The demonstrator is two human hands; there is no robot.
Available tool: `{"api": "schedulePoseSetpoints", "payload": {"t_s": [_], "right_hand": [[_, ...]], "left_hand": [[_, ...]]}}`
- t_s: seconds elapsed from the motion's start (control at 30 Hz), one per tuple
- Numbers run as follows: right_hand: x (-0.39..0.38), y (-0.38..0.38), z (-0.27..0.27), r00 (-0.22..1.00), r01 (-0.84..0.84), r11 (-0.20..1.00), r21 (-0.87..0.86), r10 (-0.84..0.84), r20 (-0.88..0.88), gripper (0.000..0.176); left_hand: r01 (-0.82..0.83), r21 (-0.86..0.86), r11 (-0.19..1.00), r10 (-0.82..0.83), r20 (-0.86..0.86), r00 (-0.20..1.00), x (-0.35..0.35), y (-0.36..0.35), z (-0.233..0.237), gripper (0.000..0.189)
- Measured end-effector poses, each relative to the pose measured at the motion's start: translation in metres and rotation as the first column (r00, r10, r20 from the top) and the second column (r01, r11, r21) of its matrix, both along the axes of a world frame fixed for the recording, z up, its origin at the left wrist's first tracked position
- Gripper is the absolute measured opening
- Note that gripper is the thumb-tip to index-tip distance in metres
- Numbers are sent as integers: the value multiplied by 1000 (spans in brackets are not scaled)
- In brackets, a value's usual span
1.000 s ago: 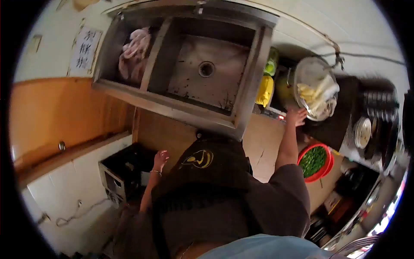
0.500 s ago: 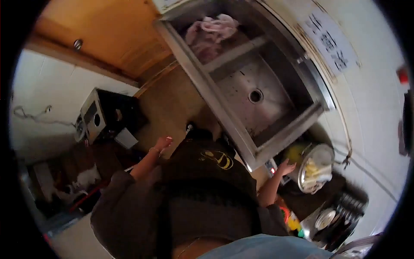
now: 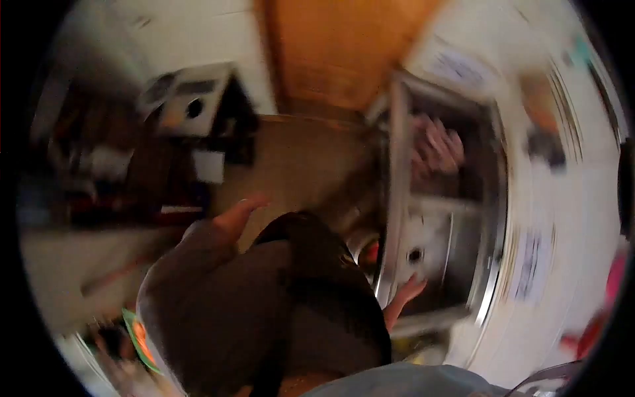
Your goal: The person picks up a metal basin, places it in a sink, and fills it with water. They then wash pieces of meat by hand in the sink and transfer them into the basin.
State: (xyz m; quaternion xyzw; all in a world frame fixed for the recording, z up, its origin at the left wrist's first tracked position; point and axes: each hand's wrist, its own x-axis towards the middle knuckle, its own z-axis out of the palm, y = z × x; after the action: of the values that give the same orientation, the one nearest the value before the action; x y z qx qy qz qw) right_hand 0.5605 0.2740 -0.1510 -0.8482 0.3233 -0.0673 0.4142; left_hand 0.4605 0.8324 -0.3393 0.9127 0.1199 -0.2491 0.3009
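Note:
My left hand [image 3: 246, 208] hangs over the floor at my left side, fingers loosely stretched out and nothing seen in it, though blurred. My right hand [image 3: 411, 289] reaches over the near rim of a steel double sink [image 3: 399, 172], fingers apart and holding nothing visible. Below the wall, the sink's nearer basin shows a dark round drain [image 3: 415, 255] just beyond my right fingertips. A crumpled pinkish cloth [image 3: 436, 145] lies in the farther basin.
A brown door [image 3: 344, 53] stands ahead beyond the brown floor [image 3: 297, 159]. At left is a box-like appliance [image 3: 192, 109] with a round hole, near dark shelving. Paper signs [image 3: 529, 264] hang on the right wall. An orange and green item [image 3: 140, 341] is at lower left.
My view and body have turned, so the sink now lies to my right and the door straight ahead. My right hand has gone from beside the container of pale items to the sink.

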Motion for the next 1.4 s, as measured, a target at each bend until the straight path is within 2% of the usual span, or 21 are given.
{"api": "schedulePoseSetpoints", "payload": {"t_s": [0.03,0.13,0.17,0.23,0.27,0.3,0.33,0.4,0.5,0.57,0.6,0.67,0.73,0.8,0.87,0.9,0.97,1.17,1.2,1.27,1.4], "right_hand": [[4,-2,-37,980,-174,970,-170,188,71,51],[27,2,-96,939,-341,860,-380,328,-100,60],[30,16,-88,927,-371,844,-388,363,-96,60],[37,55,-56,900,-429,872,-234,435,-27,59],[45,55,-60,943,-333,937,108,327,67,55],[56,57,-49,937,-347,933,97,341,70,55],[69,64,-33,918,-394,918,-45,392,-54,53],[87,59,-26,883,-464,866,-185,433,-184,50],[104,38,-36,832,-545,788,-286,550,-68,45],[104,31,-37,803,-566,779,-268,595,32,42],[101,30,-32,802,-567,778,-270,596,35,42],[82,27,-18,885,-463,886,19,464,-47,40],[64,-8,-50,865,-501,860,-95,493,-93,39],[48,-55,-92,847,-532,821,-206,514,-138,37],[29,-83,-110,801,-594,805,-7,592,90,37],[20,-89,-111,783,-615,787,59,599,166,37],[3,-79,-80,925,-379,925,-12,378,-30,37],[-17,-97,-75,943,-322,940,115,308,128,33],[-16,-96,-75,944,-316,941,119,299,142,33],[-13,-94,-71,946,-312,942,123,295,138,33],[5,-79,-62,936,-342,934,108,328,126,32]], "left_hand": [[85,242,967,-50,-146,988,8,2,6,27],[-125,98,987,143,-212,967,5,25,-16,26],[-40,179,983,64,-131,989,-2,23,3,24],[24,262,965,-10,-57,998,-14,29,-2,22],[46,237,970,-69,92,993,-26,35,-33,20],[70,215,974,-123,243,962,-32,34,-51,19],[53,204,978,-104,248,963,-32,22,-33,19],[-41,237,971,96,-226,969,-34,-1,35,20],[-56,212,976,103,-221,970,-52,-17,13,18],[-73,247,966,124,-195,973,-72,-31,-51,17],[-97,272,957,146,-168,975,-76,-39,-79,17],[-211,153,965,243,-238,940,-73,-46,-102,19],[-330,41,943,325,-322,889,-67,-53,-97,22],[-69,64,996,86,-332,939,-25,-67,-60,21],[-90,44,995,90,15,996,-7,-79,-54,22],[-81,45,996,80,9,997,7,-87,-43,22],[63,165,984,-60,-24,998,39,-102,-17,26],[206,164,965,-253,371,893,71,-147,-19,26],[205,153,967,-248,365,897,76,-156,-10,26],[-5,17,1000,5,-54,999,88,-163,14,21],[171,-55,984,-174,-70,982,101,-154,43,30]]}}
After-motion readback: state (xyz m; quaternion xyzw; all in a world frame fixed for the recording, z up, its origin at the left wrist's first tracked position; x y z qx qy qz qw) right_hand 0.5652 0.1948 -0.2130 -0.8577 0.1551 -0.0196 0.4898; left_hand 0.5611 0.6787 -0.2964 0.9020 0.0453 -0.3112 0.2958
